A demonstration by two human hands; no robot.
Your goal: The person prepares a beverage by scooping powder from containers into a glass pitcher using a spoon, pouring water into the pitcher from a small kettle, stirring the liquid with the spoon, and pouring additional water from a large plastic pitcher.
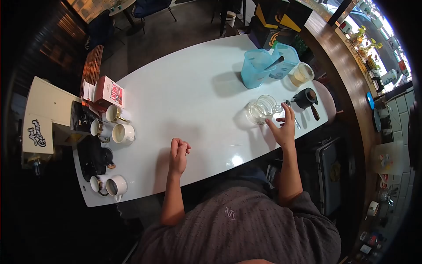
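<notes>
My right hand point(283, 128) is at a clear glass server point(259, 112), thumb and fingers apart. The thumb is by its near rim and the fingertips are beside its handle; I cannot tell whether they touch the glass. A metal spoon point(297, 123) lies just right of that hand. Farther right stands a small black pot with a wooden handle point(304, 99). My left hand point(179, 156) hovers over the white table point(193, 97), its fingers loosely curled in with nothing visible in them.
Two translucent blue pitchers point(254, 72) and a glass jar point(301, 75) stand at the far right, before black boxes point(277, 33). Several cups, including a white mug point(123, 133), line the left end near a cream coffee machine point(44, 112) and a red-and-white box point(110, 91).
</notes>
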